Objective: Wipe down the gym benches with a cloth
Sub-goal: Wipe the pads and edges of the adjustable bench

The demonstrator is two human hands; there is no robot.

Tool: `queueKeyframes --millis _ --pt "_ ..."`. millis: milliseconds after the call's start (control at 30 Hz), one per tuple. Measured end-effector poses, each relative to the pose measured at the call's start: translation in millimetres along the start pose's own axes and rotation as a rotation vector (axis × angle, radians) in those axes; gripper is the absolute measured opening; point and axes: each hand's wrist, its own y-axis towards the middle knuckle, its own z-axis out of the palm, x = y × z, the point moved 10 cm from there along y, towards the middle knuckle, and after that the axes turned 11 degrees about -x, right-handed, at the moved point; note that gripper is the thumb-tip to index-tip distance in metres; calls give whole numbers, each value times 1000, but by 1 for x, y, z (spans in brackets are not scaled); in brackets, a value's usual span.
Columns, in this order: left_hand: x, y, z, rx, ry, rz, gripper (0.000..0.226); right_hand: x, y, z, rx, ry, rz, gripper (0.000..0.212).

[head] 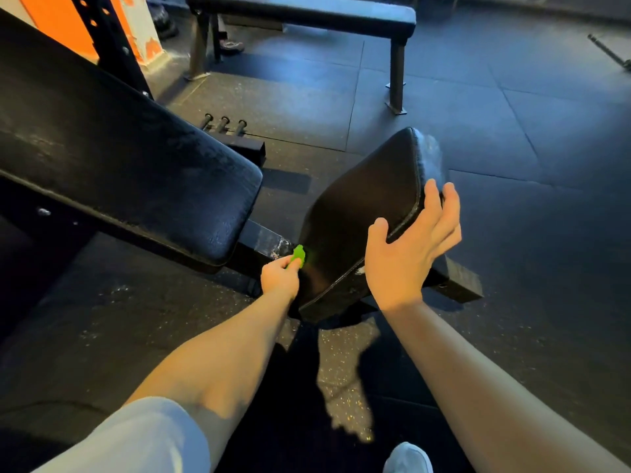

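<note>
The green cloth (299, 255), centre frame, is pinched in the left hand (280, 278) against the tilted seat pad (368, 206) at its lower-left edge — the right hand (406, 247) is spread open at its right rim. Bunched so small, the cloth could skip patches — or slip loose.

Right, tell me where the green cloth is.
In the head view the cloth sits just left of centre, bunched in the left hand at the narrow end of the seat pad, beside the back pad.

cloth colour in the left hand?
Bright green cloth, gripped by the left hand against the black seat pad; head view.
</note>
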Motion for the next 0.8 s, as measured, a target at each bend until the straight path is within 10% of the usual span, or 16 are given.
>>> queueKeyframes --millis 400,800 --pt "-72 34 32 -14 -9 196 23 0 0 0 -57 45 6 80" --pt "-41 90 49 -34 135 -106 20 -1 -1 1 -52 67 3 80"
